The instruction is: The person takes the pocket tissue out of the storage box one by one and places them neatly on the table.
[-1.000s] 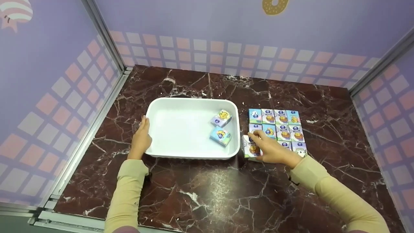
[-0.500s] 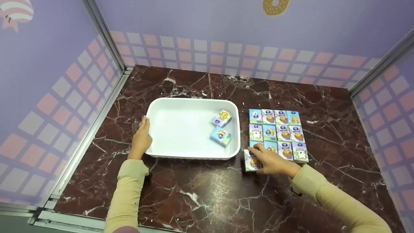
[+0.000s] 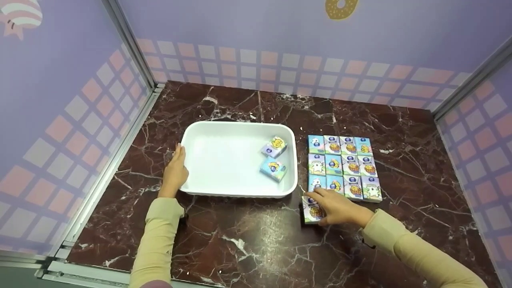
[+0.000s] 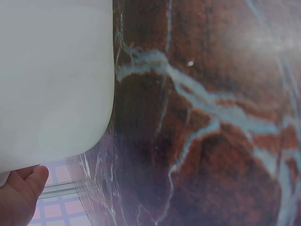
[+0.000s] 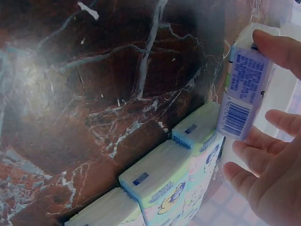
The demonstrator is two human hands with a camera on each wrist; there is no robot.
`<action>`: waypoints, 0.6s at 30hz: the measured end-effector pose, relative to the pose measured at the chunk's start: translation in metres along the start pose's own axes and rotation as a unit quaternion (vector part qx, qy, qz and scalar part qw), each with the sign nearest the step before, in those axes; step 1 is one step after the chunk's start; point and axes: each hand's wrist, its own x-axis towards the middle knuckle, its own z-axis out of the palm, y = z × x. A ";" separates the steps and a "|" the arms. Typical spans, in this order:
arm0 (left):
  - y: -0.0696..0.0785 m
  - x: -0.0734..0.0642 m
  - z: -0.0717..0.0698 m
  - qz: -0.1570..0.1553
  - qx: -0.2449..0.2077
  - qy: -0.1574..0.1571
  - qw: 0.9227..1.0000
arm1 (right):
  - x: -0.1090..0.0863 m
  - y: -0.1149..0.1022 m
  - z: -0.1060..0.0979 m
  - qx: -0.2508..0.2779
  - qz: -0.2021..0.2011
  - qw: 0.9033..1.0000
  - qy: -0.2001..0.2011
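Note:
In the head view my left hand (image 3: 175,172) rests with straightened fingers against the left wall of a white plastic tub (image 3: 224,160). Between thumb and fingers, my right hand (image 3: 338,206) holds a small purple-and-white tissue pack (image 3: 312,212) at the near left corner of a grid of tissue packs (image 3: 352,166). The right wrist view shows the barcode side of the held pack (image 5: 244,84), with the thumb on one end. Inside the tub, near its right wall, lie a blue tissue pack (image 3: 273,169) and a purple one (image 3: 274,147), slightly apart.
Dark red marble-patterned table (image 3: 240,240) lies under everything. Purple wall panels (image 3: 248,36) with pink and white squares enclose the back and both sides. A metal rail (image 3: 108,200) runs along the left edge.
My right hand has drawn the held tissue pack toward me, from over the grid's near left corner to its front edge. Packs it covered now show. My left hand has stayed put.

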 end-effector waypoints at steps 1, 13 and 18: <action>0.000 0.000 0.000 0.001 0.001 0.002 1.000 | -0.001 0.000 0.000 -0.008 -0.005 1.000 0.002; 0.000 0.001 -0.001 0.001 0.004 -0.002 1.000 | -0.009 0.001 0.009 -0.039 -0.017 0.999 0.011; -0.002 0.001 0.001 -0.003 0.003 -0.001 1.000 | -0.011 0.003 0.016 -0.058 -0.035 0.997 0.034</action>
